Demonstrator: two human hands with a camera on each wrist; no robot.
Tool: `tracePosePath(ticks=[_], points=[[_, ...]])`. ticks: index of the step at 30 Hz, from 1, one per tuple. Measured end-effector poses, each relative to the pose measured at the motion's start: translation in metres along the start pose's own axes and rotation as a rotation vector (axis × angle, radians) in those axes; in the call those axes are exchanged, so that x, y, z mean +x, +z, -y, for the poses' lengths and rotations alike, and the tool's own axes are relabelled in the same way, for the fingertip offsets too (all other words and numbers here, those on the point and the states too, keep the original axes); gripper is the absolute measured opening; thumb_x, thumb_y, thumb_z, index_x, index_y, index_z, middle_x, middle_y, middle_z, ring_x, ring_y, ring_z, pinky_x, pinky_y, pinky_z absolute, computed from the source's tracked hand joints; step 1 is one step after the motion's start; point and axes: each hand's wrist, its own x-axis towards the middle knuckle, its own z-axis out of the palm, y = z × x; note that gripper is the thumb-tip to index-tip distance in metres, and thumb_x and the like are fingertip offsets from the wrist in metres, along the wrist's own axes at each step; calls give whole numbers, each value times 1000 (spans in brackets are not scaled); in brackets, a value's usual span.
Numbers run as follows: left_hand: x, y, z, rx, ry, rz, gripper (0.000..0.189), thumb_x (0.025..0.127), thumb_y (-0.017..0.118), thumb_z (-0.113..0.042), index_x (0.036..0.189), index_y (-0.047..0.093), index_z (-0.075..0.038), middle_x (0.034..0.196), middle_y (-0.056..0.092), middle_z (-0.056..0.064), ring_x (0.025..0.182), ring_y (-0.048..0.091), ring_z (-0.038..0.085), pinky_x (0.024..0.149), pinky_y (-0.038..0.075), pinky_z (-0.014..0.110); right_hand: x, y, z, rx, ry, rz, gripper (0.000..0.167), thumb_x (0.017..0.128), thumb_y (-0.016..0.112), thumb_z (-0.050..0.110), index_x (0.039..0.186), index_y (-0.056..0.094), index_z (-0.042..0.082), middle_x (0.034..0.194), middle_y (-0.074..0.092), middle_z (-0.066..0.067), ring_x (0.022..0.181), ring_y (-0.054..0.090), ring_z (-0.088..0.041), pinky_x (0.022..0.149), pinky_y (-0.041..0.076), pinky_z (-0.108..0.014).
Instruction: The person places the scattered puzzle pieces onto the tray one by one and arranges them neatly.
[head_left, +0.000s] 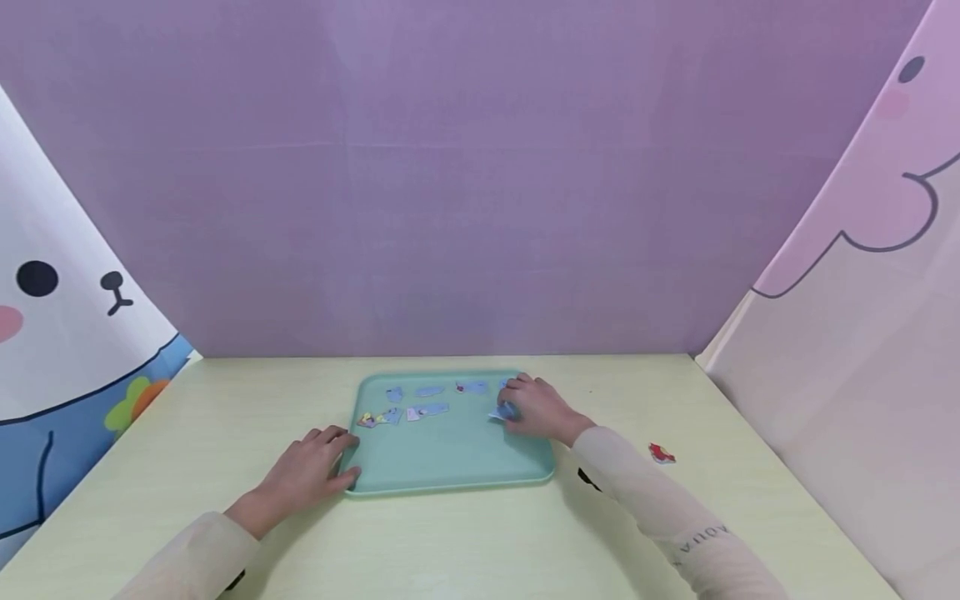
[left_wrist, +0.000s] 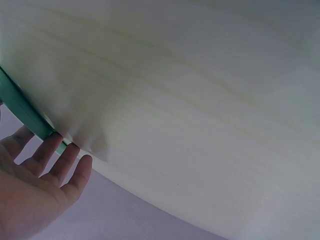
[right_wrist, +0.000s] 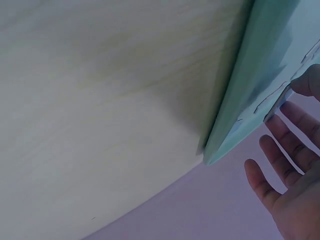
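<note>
On the table lies a light green tray [head_left: 450, 457] with several small picture puzzle pieces on it, mostly blue. My left hand [head_left: 303, 475] rests at the tray's left rim, its loosely bent fingers touching the edge and the thumb near the front corner. Over the right part of the tray, my right hand [head_left: 538, 408] pinches a blue puzzle piece [head_left: 503, 412] between thumb and fingertips. In the right wrist view this thin piece [right_wrist: 278, 104] is seen edge-on, tilted, close over the tray, with the other fingers spread. Another blue piece is partly hidden behind the right hand.
Two joined-looking pieces [head_left: 428, 411] and a yellow-and-blue group [head_left: 379, 417] lie in the tray's left half, below a row of pieces [head_left: 430, 391]. A red piece [head_left: 662, 453] lies on the table right of the tray. A purple wall [head_left: 450, 208] stands behind.
</note>
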Motion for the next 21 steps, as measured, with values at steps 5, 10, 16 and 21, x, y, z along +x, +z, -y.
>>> tracePosePath(ticks=[5, 10, 16, 21], points=[[0, -1, -1, -1, 3, -1, 42, 78, 68, -34, 109, 62, -7, 111, 60, 13, 97, 57, 33, 70, 49, 47, 12, 2, 6, -16, -5, 21, 26, 75, 69, 23, 99, 67, 15, 100, 63, 2, 95, 52, -17, 86, 45, -39], [0, -2, -2, 1, 4, -5, 42, 78, 69, -34, 109, 62, -6, 111, 60, 14, 97, 57, 33, 70, 49, 47, 25, 5, 10, -48, -32, 22, 26, 75, 69, 25, 99, 67, 16, 100, 63, 3, 93, 52, -15, 87, 45, -37], [-1, -2, -3, 0, 3, -11, 42, 78, 69, -34, 108, 63, -6, 110, 60, 13, 97, 57, 32, 70, 49, 47, 37, 8, 14, -66, -30, 64, 28, 75, 70, 27, 101, 66, 18, 102, 63, 3, 92, 50, -14, 83, 46, -36], [-1, -2, -2, 0, 5, -13, 42, 78, 69, -34, 108, 63, -6, 110, 60, 13, 97, 57, 32, 70, 49, 47, 44, 11, 15, -67, -34, 79, 29, 76, 70, 29, 103, 66, 18, 103, 62, 3, 91, 50, -13, 79, 46, -34]])
